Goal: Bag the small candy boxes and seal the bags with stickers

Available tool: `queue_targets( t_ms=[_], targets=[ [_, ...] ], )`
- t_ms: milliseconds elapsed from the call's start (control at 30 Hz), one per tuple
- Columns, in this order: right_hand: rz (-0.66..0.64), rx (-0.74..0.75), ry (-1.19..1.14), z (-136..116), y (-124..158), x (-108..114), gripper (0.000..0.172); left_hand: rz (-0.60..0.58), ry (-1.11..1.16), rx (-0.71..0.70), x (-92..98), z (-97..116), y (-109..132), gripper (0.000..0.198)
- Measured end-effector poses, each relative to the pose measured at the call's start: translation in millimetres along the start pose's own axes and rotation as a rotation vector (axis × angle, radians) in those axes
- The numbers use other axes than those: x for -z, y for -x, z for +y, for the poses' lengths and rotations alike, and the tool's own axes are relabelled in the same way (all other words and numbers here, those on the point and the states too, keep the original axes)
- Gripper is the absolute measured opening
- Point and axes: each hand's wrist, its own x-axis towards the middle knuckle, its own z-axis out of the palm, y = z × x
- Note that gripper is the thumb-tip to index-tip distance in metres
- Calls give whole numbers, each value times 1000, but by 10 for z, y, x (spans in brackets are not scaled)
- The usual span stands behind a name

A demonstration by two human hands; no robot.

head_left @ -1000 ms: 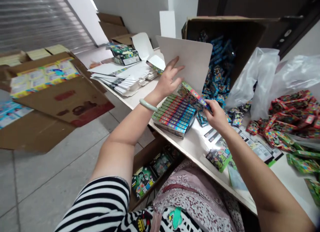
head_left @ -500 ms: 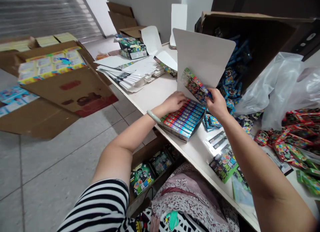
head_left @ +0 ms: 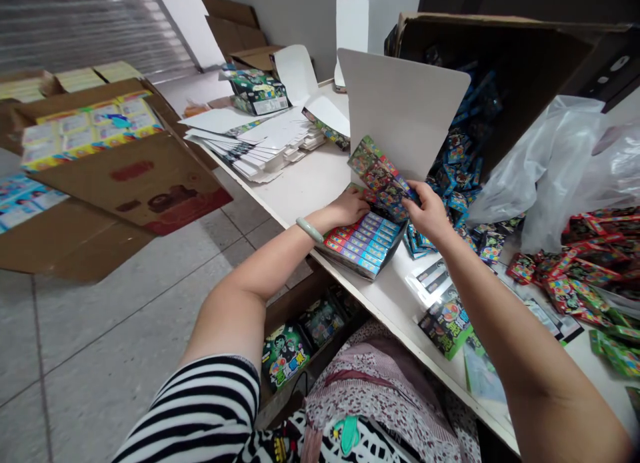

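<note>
Green, red, purple packets (head_left: pixel 379 170) sit clamped in the right hand (head_left: pixel 428 211); whether the left hand (head_left: pixel 349 207) grips is unclear.

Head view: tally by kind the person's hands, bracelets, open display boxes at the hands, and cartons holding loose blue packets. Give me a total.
Hands: 2, left hand and right hand
Bracelet: 1
Open display box at the hands: 1
Carton holding loose blue packets: 1
Total: 5

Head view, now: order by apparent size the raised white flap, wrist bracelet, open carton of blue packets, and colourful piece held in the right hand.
1. Open carton
2. Raised white flap
3. Colourful piece
4. Bracelet
</note>
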Motion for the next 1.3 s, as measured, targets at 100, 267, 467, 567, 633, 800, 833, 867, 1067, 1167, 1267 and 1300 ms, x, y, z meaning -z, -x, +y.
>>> queue_targets(
  t_ms=[100,267,467,567,633,800,833,867,1067,1167,1267,1300],
  targets=[
    [-32,39,4,-18,11,-125,42,16,89,9,19,-41,33,32],
    [-145,-26,50,7,60,-257,51,29,206,-17,108,-114,161,30],
    [-310,-31,221,3,113,-130,60,365,252,331,220,-354,471,30],
    [-396,-29,358,-57,117,-165,56,546,239,385,262,-395,531,35],
    [-411,-43,443,-103,131,-245,48,444,210,265,253,-343,511,37],
    [-510,-104,558,-185,180,-426,51,31,71,243,140,-168,349,38],
    [-521,-113,555,-197,191,-435,52,10,35,293,128,-160,311,38],
    [-520,-116,542,-211,208,-432,53,-3,2,340,125,-160,276,38],
    [-373,-65,175,-256,721,-99,46,-44,-44,374,238,-33,273,45],
    [-327,-148,-68,-139,1265,290,35,185,31,244,252,309,413,53],
    [-243,-390,-63,100,1796,748,33,334,240,24,136,836,515,43],
    [-215,-488,-5,190,1941,889,34,293,330,-58,62,1040,521,38]
  ],
)
